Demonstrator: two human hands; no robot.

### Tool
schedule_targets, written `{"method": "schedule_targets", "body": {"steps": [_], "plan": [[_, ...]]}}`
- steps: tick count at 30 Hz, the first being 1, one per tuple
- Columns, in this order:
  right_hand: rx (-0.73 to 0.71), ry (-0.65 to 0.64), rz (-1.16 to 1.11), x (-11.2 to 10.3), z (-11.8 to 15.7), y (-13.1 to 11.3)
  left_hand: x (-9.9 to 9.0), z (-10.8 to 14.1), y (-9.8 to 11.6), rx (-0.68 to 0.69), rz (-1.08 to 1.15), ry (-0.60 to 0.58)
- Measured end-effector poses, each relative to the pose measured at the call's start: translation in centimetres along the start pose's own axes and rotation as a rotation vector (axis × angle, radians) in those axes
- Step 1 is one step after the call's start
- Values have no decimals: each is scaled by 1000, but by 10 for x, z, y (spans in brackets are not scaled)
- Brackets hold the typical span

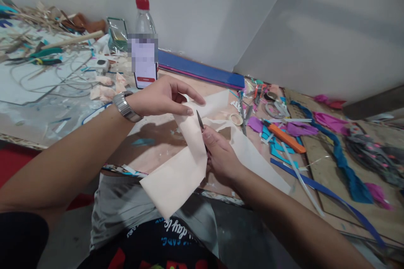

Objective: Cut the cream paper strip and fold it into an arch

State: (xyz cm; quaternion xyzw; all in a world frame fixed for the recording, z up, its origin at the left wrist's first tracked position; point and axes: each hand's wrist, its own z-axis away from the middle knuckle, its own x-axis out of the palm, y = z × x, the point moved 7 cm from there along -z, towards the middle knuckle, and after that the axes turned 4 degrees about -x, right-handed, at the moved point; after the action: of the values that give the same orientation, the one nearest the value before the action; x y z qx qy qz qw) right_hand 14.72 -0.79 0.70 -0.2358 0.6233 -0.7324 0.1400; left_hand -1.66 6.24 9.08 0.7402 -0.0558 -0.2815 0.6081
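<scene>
A long strip of cream-coloured paper [178, 180] hangs folded over the table's front edge. My left hand [166, 96], with a metal watch [126, 105] on its wrist, pinches the strip's upper part between thumb and fingers. Scissors [200, 120] are in my right hand [222, 155], their dark blades pointing up along the strip's right side. The handles are mostly hidden by that hand. Behind the strip, more pale paper [217, 103] lies on the table, and another piece [259, 164] spreads out to the right, beside my right wrist.
A phone [145, 61] leans against a red-capped bottle [142, 4] at the back. Pliers [47, 56] and wood sticks [34, 21] clutter the left. To the right lie an orange cutter [285, 136], a tape roll [236, 119], a blue strip [328, 197] and coloured scraps.
</scene>
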Motion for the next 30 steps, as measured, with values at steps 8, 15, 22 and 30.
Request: {"method": "schedule_targets", "body": {"steps": [8, 15, 22, 30], "plan": [[-5, 24, -13, 1, 0, -1, 4, 1, 2, -29, 16, -21], [-24, 14, -31, 2, -1, -3, 4, 1, 2, -31, 17, -20], [-11, 22, -30, 2, -1, -1, 8, 1, 3, -18, 14, -51], [15, 41, -57, 2, -1, 1, 10, 1, 4, 14, -1, -62]]}}
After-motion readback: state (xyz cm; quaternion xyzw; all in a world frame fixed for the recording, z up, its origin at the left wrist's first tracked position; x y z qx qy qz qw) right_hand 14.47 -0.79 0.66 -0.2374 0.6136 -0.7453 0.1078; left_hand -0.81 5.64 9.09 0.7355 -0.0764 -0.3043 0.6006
